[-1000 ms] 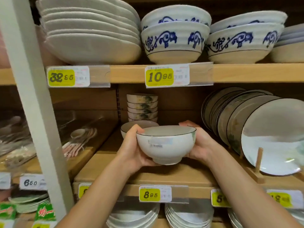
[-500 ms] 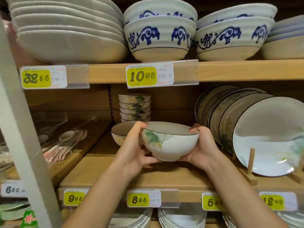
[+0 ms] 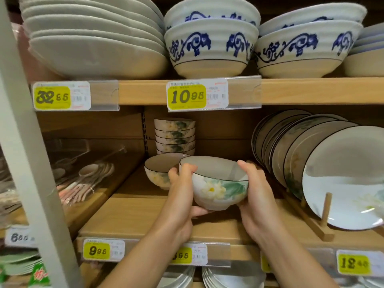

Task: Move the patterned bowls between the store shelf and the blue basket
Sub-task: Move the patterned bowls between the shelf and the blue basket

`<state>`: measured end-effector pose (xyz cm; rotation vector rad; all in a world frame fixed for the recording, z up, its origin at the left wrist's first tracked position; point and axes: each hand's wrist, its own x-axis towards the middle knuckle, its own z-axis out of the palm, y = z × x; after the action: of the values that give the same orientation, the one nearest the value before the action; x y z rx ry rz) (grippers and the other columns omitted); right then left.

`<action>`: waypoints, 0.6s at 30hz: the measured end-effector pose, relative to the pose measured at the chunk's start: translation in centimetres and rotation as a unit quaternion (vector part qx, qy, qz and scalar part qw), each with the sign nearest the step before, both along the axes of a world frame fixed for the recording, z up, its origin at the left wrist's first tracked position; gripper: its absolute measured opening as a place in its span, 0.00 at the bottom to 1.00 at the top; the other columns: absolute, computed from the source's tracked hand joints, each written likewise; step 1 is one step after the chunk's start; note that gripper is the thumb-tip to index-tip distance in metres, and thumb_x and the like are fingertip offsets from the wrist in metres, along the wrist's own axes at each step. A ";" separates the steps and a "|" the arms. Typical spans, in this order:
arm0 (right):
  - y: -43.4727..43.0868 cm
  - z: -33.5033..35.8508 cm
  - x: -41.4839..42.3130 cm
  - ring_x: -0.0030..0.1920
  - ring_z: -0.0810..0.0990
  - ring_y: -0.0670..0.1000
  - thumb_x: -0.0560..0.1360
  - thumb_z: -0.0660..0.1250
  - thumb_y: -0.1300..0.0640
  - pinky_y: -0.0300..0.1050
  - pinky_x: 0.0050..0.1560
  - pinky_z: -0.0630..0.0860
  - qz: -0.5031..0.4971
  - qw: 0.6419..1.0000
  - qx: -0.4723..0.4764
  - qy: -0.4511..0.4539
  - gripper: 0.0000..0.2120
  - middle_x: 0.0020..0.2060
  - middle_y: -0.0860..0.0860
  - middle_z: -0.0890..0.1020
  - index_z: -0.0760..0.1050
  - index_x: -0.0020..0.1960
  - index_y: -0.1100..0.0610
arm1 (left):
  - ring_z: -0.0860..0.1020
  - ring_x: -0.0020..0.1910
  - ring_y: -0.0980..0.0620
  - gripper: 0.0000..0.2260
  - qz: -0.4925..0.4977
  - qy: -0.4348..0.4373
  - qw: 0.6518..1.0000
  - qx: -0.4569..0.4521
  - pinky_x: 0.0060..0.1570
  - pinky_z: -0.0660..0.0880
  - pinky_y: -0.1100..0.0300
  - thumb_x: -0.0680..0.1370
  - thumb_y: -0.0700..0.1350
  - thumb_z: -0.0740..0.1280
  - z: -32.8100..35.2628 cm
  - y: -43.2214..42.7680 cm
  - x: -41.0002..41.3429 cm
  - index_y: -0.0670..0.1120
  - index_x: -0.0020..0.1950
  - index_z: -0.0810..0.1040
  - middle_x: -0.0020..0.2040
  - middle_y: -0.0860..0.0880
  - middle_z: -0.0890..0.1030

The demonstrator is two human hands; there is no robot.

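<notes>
Wooden store shelf (image 3: 133, 217), middle tier, pale boards with price strips along the front edges.

- Small round ceramic bowl with a dark rim line and a white flower with green leaves on its wall (image 3: 218, 183): held clear above the shelf board, upright, mouth up, between the 2 hands.
- Left hand (image 3: 182, 190): grasps the bowl's left side, thumb at the rim, fingers curled under the foot.
- Right hand (image 3: 255, 196): clasps the right side, thumb tip on the rim, palm against the wall.
- Both hands equally near. The bowl is round, so there is no long axis to line up, only its upright one.
- 1 matching floral bowl (image 3: 158, 173) stands on the board just behind and left of the held one. Whether the 2 touch I cannot tell.
- Stack of like floral bowls (image 3: 174, 136) at the back wall, straight beyond.
- Blue basket: not in view, so I cannot tell which way the bowl is headed. If it is being shelved, the bare board directly beneath looks the likely landing spot.
- Right: dark-rimmed white plates (image 3: 342, 173) leaning on a wooden peg rack (image 3: 315, 223).
- Above: cream bowls with blue scroll pattern (image 3: 212, 44).

Yellow tags read 32 (image 3: 53, 97) with small blurred digits, 10.95 (image 3: 187, 97) and 9.95 (image 3: 97, 250). 1 tag (image 3: 182, 255) is partly hidden by the left arm.
</notes>
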<state>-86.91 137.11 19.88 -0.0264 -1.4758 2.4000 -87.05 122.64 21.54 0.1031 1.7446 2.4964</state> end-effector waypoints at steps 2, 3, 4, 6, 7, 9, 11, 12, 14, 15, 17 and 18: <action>-0.5 1.0 -0.3 0.48 0.84 0.54 0.74 0.65 0.51 0.49 0.44 0.79 -0.018 0.999 -0.029 0.007 0.16 0.46 0.54 0.83 0.75 0.59 0.57 | 0.80 0.55 0.47 0.21 0.001 0.042 0.998 -0.038 0.44 0.82 0.47 0.74 0.57 0.65 0.3 -0.6 0.2 0.55 0.66 0.67 0.60 0.46 0.78; -0.5 1.6 -0.5 0.46 0.84 0.54 0.74 0.63 0.53 0.49 0.44 0.79 -0.008 0.999 -0.045 0.011 0.13 0.43 0.55 0.83 0.78 0.54 0.58 | 0.80 0.56 0.49 0.21 -0.008 0.060 0.997 -0.051 0.46 0.82 0.49 0.74 0.58 0.64 0.4 -1.2 0.0 0.54 0.65 0.69 0.60 0.47 0.78; -0.5 2.2 -0.8 0.42 0.84 0.52 0.74 0.61 0.53 0.48 0.42 0.79 0.005 0.998 -0.059 0.015 0.11 0.40 0.54 0.84 0.79 0.48 0.57 | 0.79 0.58 0.50 0.22 -0.020 0.075 0.995 -0.062 0.49 0.81 0.51 0.73 0.60 0.64 0.6 -1.8 -0.2 0.54 0.65 0.71 0.60 0.48 0.79; -0.6 3.0 -1.5 0.36 0.84 0.50 0.75 0.58 0.54 0.45 0.39 0.78 0.021 0.996 -0.084 0.025 0.14 0.36 0.53 0.84 0.80 0.40 0.55 | 0.79 0.59 0.51 0.28 -0.026 0.097 0.990 -0.098 0.57 0.78 0.51 0.70 0.64 0.62 1.2 -2.9 -0.6 0.55 0.67 0.71 0.63 0.50 0.79; -0.9 3.4 -1.9 0.36 0.85 0.50 0.75 0.57 0.54 0.45 0.39 0.79 0.022 0.995 -0.093 0.029 0.15 0.36 0.53 0.85 0.81 0.39 0.54 | 0.79 0.60 0.51 0.32 -0.019 0.105 0.987 -0.116 0.60 0.76 0.50 0.68 0.68 0.61 1.5 -3.4 -1.0 0.55 0.69 0.70 0.65 0.50 0.77; -1.9 4.3 -2.9 0.37 0.85 0.51 0.76 0.57 0.53 0.45 0.40 0.80 0.022 0.994 -0.097 0.041 0.15 0.37 0.53 0.85 0.81 0.40 0.54 | 0.79 0.60 0.51 0.39 0.009 0.112 0.984 -0.136 0.61 0.76 0.49 0.63 0.73 0.58 2.4 -4.0 -1.9 0.56 0.71 0.69 0.66 0.51 0.76; -3.2 5.5 -4.5 0.36 0.85 0.50 0.77 0.59 0.51 0.43 0.40 0.79 0.015 0.994 -0.096 0.048 0.17 0.35 0.51 0.85 0.82 0.36 0.53 | 0.76 0.63 0.51 0.36 0.054 0.129 0.979 -0.148 0.65 0.72 0.47 0.66 0.73 0.54 3.0 -4.6 -3.0 0.57 0.68 0.72 0.66 0.51 0.77; -4.0 6.1 -5.3 0.34 0.84 0.50 0.77 0.59 0.51 0.42 0.39 0.79 0.011 0.994 -0.097 0.048 0.20 0.32 0.50 0.84 0.82 0.32 0.53 | 0.75 0.65 0.51 0.31 0.068 0.150 0.975 -0.150 0.68 0.69 0.47 0.70 0.72 0.52 3.3 -4.9 -3.5 0.58 0.65 0.75 0.66 0.51 0.77; -5.4 6.9 -7.1 0.32 0.82 0.50 0.77 0.59 0.51 0.40 0.37 0.77 0.014 0.995 -0.093 0.038 0.18 0.28 0.48 0.83 0.80 0.32 0.52 | 0.73 0.67 0.49 0.32 0.084 0.164 0.972 -0.147 0.72 0.65 0.46 0.73 0.72 0.48 3.7 -5.3 -5.1 0.56 0.68 0.74 0.68 0.50 0.76; -6.0 7.0 -8.0 0.32 0.82 0.49 0.77 0.59 0.51 0.38 0.35 0.76 0.025 0.995 -0.087 0.038 0.16 0.28 0.48 0.83 0.78 0.34 0.52 | 0.71 0.69 0.48 0.36 0.099 0.143 0.975 -0.138 0.73 0.63 0.46 0.72 0.73 0.49 3.9 -5.6 -6.2 0.54 0.72 0.71 0.70 0.49 0.74; -7.2 6.9 -9.6 0.30 0.82 0.48 0.77 0.57 0.50 0.35 0.29 0.76 0.043 0.996 -0.074 0.033 0.15 0.28 0.49 0.83 0.77 0.37 0.53 | 0.66 0.73 0.44 0.35 0.135 0.090 0.981 -0.103 0.74 0.60 0.47 0.76 0.70 0.50 4.6 -6.0 -8.8 0.50 0.77 0.64 0.75 0.45 0.68; -7.7 6.8 -10.4 0.32 0.83 0.49 0.78 0.56 0.50 0.36 0.30 0.77 0.048 0.996 -0.066 0.028 0.15 0.32 0.50 0.84 0.77 0.39 0.54 | 0.64 0.74 0.43 0.33 0.145 0.079 0.982 -0.093 0.74 0.59 0.46 0.79 0.66 0.50 4.9 -6.3 -9.8 0.49 0.77 0.62 0.76 0.44 0.65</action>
<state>-97.32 129.41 26.71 0.0822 -1.3219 2.5498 -96.90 116.35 26.42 0.0357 2.1927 2.5615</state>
